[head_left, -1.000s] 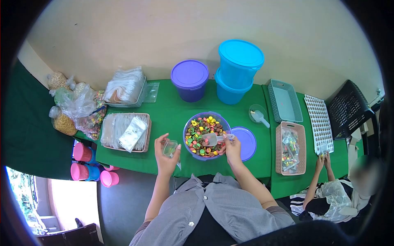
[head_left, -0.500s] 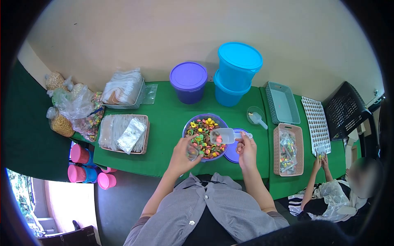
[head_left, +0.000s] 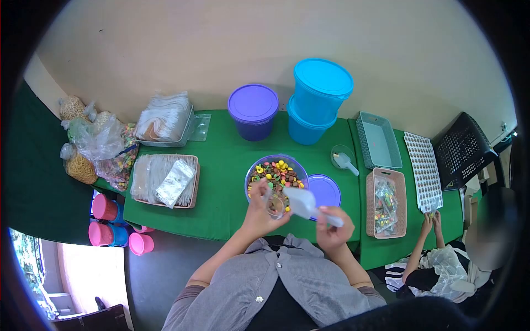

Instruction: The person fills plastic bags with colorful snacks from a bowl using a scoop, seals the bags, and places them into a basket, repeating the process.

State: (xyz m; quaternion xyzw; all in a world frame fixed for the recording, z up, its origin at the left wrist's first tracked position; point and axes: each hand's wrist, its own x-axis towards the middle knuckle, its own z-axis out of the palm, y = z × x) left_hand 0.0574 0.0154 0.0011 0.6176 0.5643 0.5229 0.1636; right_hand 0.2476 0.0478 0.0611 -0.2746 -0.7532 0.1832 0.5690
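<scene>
My left hand is closed around a small clear cup at the near edge of a purple tub. Colourful ring and ball-shaped snack pieces fill the tub. In my right hand is the handle of a white plastic scoop, slightly blurred. Its head is tilted and comes right up to the cup's rim. Partly behind the scoop, a round purple lid lies on the green cloth, beside the tub.
Left stands a basket of clear bags. A lidded purple bucket and stacked blue buckets are at the back. Rightward are a bowl with another scoop, a basket of filled packets and a person holding a packet.
The scoop has come nearer to me from over the tub and tipped toward the cup. My left hand and the cup have shifted right; my right hand has moved down.
</scene>
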